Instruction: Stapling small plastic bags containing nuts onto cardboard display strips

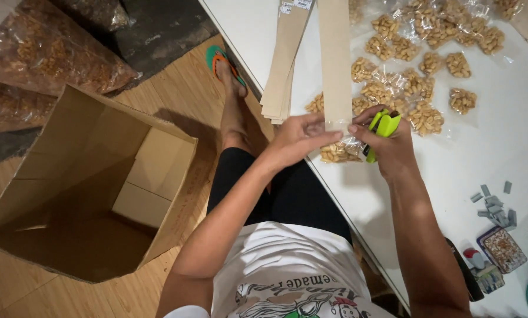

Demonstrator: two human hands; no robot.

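My left hand (299, 136) pinches the near end of a long tan cardboard strip (336, 59) together with a small clear bag of peanuts (338, 153) at the white table's edge. My right hand (390, 147) grips a lime-green stapler (383, 126) pressed against the same spot, thumb touching the strip's end. Both hands meet over the bag.
Several small peanut bags (420, 88) lie spread on the white table (499, 147). A stack of tan strips (284, 59) lies to the left. Grey staple bars (495, 206) sit at right. An open cardboard box (93, 188) stands on the wooden floor, with large snack bags (46, 53) beyond.
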